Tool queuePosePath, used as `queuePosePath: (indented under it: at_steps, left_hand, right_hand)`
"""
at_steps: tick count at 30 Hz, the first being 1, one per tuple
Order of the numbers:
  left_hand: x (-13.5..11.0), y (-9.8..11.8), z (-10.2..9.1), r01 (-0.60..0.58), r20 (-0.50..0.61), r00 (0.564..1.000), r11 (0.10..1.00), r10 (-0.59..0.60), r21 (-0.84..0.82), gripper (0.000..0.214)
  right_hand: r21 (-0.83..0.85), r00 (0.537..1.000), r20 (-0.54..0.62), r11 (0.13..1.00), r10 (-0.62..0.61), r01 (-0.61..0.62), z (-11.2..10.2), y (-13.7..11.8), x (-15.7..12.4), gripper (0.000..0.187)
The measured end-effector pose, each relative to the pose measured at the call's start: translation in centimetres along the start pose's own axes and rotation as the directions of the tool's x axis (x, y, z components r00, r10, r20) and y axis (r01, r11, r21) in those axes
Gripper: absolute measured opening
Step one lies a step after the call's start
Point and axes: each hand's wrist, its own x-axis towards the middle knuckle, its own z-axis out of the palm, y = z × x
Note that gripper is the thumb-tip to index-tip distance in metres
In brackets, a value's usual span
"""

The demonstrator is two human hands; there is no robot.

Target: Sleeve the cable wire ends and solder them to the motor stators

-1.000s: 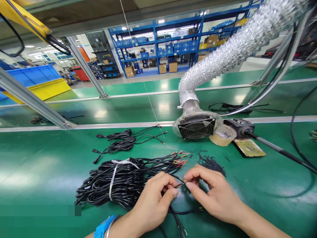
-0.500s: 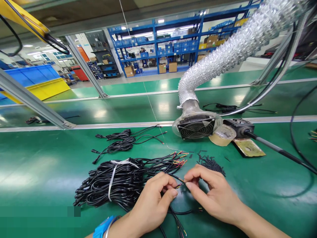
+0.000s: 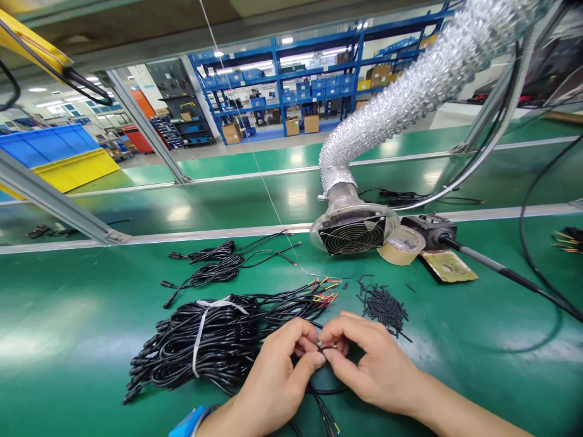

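While fingers (image 3: 310, 364) of the left hand (image 3: 281, 373) and right hand (image 3: 376, 364) pinch a black wire (image 3: 322, 348) at lower middle, hold steady.

**Mostly ones, with two coils on your side**

Your left hand (image 3: 283, 370) and right hand (image 3: 378, 364) make two; take the clock from where they meet. The wires (image 3: 324, 348) pinched there are too covered to count. You have one blue wristband (image 3: 189, 422) at 8, one cable bundle (image 3: 223, 340) at 9, two loose cable coils (image 3: 218, 270) between 10 and 11, one fan (image 3: 353, 235) near 12, one tape roll (image 3: 395, 255) at 1, and at 2 one yellow pad (image 3: 450, 268), one soldering iron (image 3: 487, 264) and one heap of black tubes (image 3: 385, 306).
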Motion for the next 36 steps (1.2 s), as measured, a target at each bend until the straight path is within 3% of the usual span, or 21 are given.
queuePosePath:
  at_steps: [4,7,9,11,15,19,22,25,27,31,36]
  left_hand:
    - [0.2,0.0,0.1,0.006,0.001,1.0,1.0,-0.006,0.021,0.003]
    - [0.2,0.0,0.1,0.004,-0.024,1.0,0.998,-0.002,0.064,0.002]
    - [0.2,-0.1,0.1,0.002,-0.024,1.0,0.997,0.0,0.077,0.003]
    - [0.2,-0.2,0.1,0.002,-0.023,1.0,0.997,0.0,0.081,0.006]
    - [0.2,-0.4,0.0,0.016,-0.033,0.999,0.997,-0.013,0.074,0.009]
    - [0.2,-0.3,-0.1,0.012,-0.028,1.0,0.997,-0.01,0.072,0.008]
    - [0.1,-0.1,-0.2,0.011,-0.025,1.0,0.996,-0.008,0.092,0.008]
    - [0.1,0.2,-0.3,0.008,-0.024,1.0,0.994,-0.005,0.105,0.008]
    - [0.1,0.3,-0.3,0.001,-0.018,1.0,0.995,0.001,0.098,0.008]
    - [0.1,0.2,-0.3,-0.017,-0.005,1.0,0.996,0.017,0.091,0.008]
    - [0.0,0.3,-0.4,-0.007,0.0,1.0,0.997,0.007,0.083,0.009]
  right_hand:
    - [-0.02,0.996,0.088,1.0,0.014,-0.012,-1.1,0.2,0.4,0.025]
    - [-0.235,0.996,0.075,0.971,0.058,-0.038,-4.2,1.5,1.3,0.02]
    - [-0.478,0.995,-0.045,0.873,0.092,-0.102,-6.0,3.0,1.8,0.007]
    - [-0.633,0.989,-0.108,0.761,0.101,-0.146,-6.9,4.6,2.2,0.009]
    - [-0.699,0.988,-0.115,0.698,0.103,-0.154,-6.0,6.3,2.5,0.01]
    - [-0.716,0.993,-0.084,0.688,0.087,-0.121,-5.2,5.6,2.5,0.014]
    - [-0.644,0.994,-0.082,0.757,0.076,-0.111,-5.5,3.9,2.1,0.012]
    - [-0.389,0.987,-0.028,0.908,0.155,-0.154,-5.4,1.8,1.4,0.014]
    - [-0.239,0.986,0.056,0.961,0.156,-0.139,-4.8,0.6,0.8,0.014]
    - [-0.101,0.991,0.131,0.995,-0.007,0.021,-3.2,-0.2,0.2,0.019]
    - [-0.077,0.996,0.026,0.993,-0.09,0.091,-2.5,0.1,0.0,0.021]
